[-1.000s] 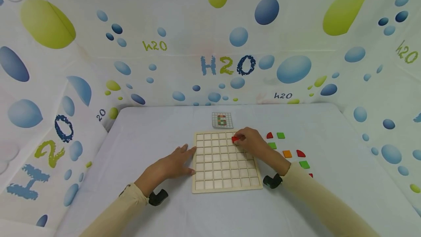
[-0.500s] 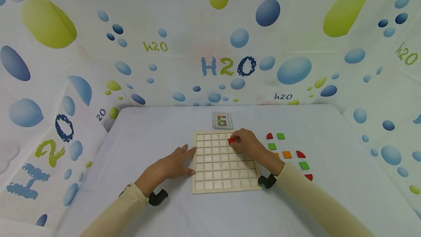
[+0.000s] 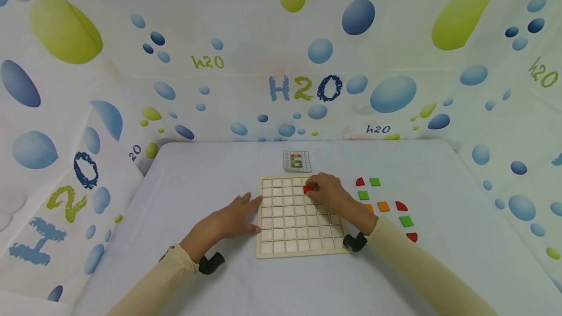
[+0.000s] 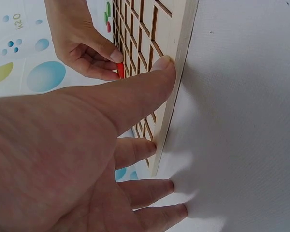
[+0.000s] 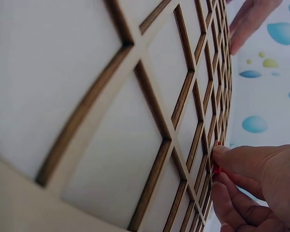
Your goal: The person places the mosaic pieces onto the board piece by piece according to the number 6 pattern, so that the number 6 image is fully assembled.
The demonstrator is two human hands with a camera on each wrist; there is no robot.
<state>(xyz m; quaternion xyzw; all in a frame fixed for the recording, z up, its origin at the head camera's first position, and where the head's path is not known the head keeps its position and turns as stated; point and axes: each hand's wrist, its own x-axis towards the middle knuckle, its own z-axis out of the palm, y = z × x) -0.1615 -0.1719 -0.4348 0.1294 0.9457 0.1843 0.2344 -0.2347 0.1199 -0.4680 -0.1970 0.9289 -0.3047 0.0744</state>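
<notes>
A wooden grid board [image 3: 290,222] with square recesses lies mid-table. At its upper right part, my right hand [image 3: 330,193] pinches a small red tile [image 3: 307,189] between thumb and fingers, right at the recesses. In the right wrist view the red tile [image 5: 217,167] is mostly hidden by the fingertips. My left hand [image 3: 232,217] rests along the board's left edge with fingers spread. In the left wrist view its thumb and a finger touch the board's rim, while other fingertips rest on the white cloth.
Right of the board lie loose tiles: red quarter-circles [image 3: 401,206], green squares [image 3: 406,221] and orange squares [image 3: 384,206]. Behind the board is a small card [image 3: 296,161] printed with a coloured figure on a grid. A patterned curtain [image 3: 246,111] stands behind the table.
The right hand, pinching the red tile, has moved slightly left and down over the board, uncovering more of the orange and red tiles. The left hand stays in place.
</notes>
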